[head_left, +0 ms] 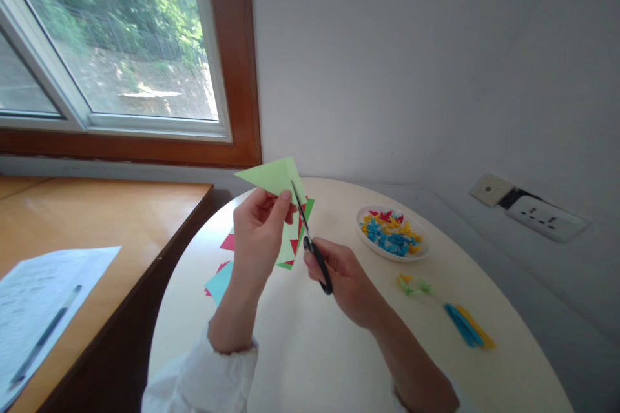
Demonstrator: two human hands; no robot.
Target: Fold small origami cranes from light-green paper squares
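Observation:
A light green sheet of paper (266,175), folded to a triangle with a strip along its right side, is pinched between the thumb and fingers of my left hand (261,222). My right hand (346,277) grips the black handles of a pair of scissors (318,263). Their blades point up and to the left and lie against the paper's right part, near my left thumb. Whether the blades have cut into it is too small to tell. Below and behind my left hand, red, green and pale sheets of coloured paper (287,248) lie on the table, partly hidden.
On the round white table (310,361), a white dish (361,232) holds several small folded paper pieces in blue, yellow and red. Green and yellow folded pieces (409,285) and blue and yellow strips (465,326) lie nearer. A wooden desk (145,206) at left bears papers and a pen (46,334).

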